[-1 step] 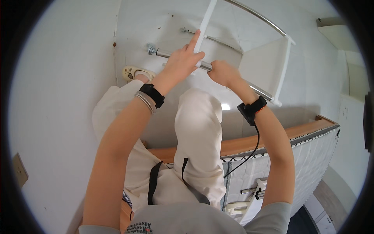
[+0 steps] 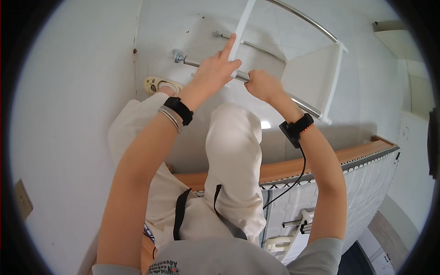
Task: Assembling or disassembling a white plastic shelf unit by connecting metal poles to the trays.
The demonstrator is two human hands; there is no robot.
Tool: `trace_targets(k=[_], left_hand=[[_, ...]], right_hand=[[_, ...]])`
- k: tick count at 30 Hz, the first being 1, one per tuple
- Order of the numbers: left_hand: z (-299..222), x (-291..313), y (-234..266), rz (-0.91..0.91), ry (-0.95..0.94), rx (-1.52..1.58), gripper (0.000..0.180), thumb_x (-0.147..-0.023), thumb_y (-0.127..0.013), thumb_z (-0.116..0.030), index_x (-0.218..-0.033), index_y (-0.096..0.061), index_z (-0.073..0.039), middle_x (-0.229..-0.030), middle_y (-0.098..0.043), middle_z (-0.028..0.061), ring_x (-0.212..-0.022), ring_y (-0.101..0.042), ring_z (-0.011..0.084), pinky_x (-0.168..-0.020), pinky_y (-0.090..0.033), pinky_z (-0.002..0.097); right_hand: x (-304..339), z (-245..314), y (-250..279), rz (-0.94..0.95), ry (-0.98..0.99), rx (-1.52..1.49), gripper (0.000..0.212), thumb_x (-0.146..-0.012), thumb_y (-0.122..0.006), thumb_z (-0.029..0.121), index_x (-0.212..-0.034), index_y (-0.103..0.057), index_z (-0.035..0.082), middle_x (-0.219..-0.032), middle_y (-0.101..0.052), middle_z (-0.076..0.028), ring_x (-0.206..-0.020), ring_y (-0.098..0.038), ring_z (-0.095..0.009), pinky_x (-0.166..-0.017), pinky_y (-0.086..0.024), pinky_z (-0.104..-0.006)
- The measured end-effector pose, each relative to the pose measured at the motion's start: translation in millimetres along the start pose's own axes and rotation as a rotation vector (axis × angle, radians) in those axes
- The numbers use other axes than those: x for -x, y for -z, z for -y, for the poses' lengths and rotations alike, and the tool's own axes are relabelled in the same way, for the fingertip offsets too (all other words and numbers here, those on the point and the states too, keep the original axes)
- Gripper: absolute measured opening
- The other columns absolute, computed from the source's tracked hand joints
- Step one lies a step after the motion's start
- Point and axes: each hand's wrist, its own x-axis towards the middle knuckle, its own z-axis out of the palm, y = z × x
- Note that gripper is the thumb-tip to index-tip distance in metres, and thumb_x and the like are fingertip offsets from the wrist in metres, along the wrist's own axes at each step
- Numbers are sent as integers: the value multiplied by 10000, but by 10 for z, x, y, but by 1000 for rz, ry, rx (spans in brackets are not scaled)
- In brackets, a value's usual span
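While the right hand (image 2: pixel 265 86) is wrapped around the chrome pole (image 2: pixel 242 77) beyond the knee (image 2: pixel 234 117), the left hand (image 2: pixel 214 72) hides its underside; whether it clamps the cut-off white bar (image 2: pixel 243 20), I cannot tell.

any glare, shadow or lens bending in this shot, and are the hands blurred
Head view: a bright glare spot on the floor beside the knee, a highlight along the chrome tube; head view: soft shadow beside the wooden bed rail, which bows, with black corners; head view: left hand and right hand show no clear motion blur.
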Motion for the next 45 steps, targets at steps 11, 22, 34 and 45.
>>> trace_targets(k=[11,22,34,45], left_hand=[[481,151,97,11,-23,31,274,-618,-671,-56,-832,-521,-136,-1420,-191,69,-836,-581,265,-643,-484,358],[249,59,-15,-27,-8,-17,283,-599,-675,-55,-823,-517,-123,-1408,-207,108,-822,-576,262,-651,-475,355],[-689,-183,147,49,-289,-64,687,-594,-714,-164,-1210,-423,-81,-1355,-284,135,-1283,-205,301,-1035,-157,515],[-1691,-483,-780,-77,-432,-189,346,-710,-549,-108,-1041,-500,-20,-873,-521,48,-812,-547,174,-824,-421,382]], right_hand=[[404,-357,-342,-439,90,273,54,-675,-564,96,-680,-519,66,-578,-578,-100,-516,-572,-305,-466,-451,-390],[219,-206,-267,-478,155,227,117,-649,-589,105,-660,-487,49,-560,-555,-106,-491,-562,-285,-445,-446,-364],[1041,-1790,429,-1028,-148,80,386,-743,-657,253,-974,-497,-11,-902,-532,-155,-813,-547,-321,-710,-446,-394],[570,-1880,279,-690,-513,-463,419,-799,-569,226,-1011,-360,-68,-934,-536,-337,-874,-560,-442,-742,-459,-437]])
